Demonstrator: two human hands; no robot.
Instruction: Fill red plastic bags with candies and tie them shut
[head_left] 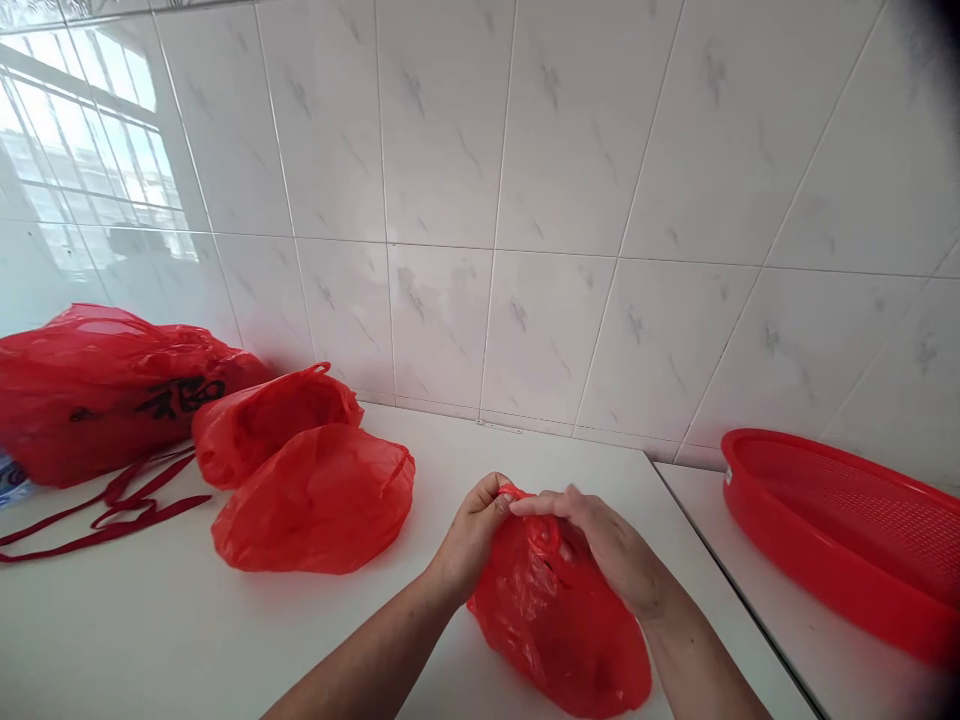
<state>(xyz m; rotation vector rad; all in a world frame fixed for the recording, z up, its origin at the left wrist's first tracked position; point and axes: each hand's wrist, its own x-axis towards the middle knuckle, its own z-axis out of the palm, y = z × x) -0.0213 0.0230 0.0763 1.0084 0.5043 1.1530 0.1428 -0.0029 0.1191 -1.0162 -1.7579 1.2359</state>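
A red plastic bag lies on the white surface in front of me, its top gathered between my hands. My left hand pinches the gathered top at the bag's upper left. Across from it, my right hand is on the upper right of the same bag, its fingers reaching over the bunched plastic toward the left thumb. Some right fingertips show through the thin red film near the knotted-looking folds. What the bag contains cannot be made out.
Two more red plastic bags, a front one and a rear one, lie at left. Behind them sits a large red bag with black lettering and dark red straps. A red plastic basket stands at right, near the tiled wall.
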